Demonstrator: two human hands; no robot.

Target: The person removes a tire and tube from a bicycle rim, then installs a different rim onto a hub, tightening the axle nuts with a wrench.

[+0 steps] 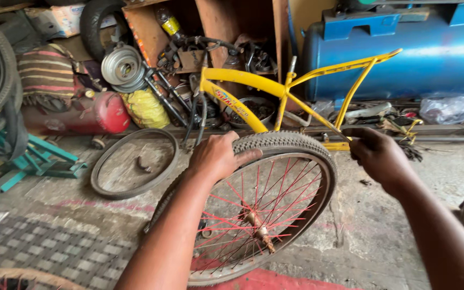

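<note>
Bike wheel [259,215] w/ red spokes stands upright on concrete floor [371,236], near front edge of view, tyre [280,142] up top. Left hand [216,157] clamped over tyre crown, fingers curled round tread, prob. to keep wheel from rolling or tipping. Right hand [377,153] just off wheel's right side, fingers pressed together; can't tell what's pinched, if anything. Yellow frame [275,88] behind, leaning at shelf unit [216,21].

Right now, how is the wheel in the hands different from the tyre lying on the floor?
The wheel has a rim, red spokes and a hub; the loose tyre is just an empty ring. The wheel stands upright with the left hand gripping its knobby tread; the loose tyre lies flat, untouched. The right hand is beside the wheel. Both are round with dark rubber.
</note>
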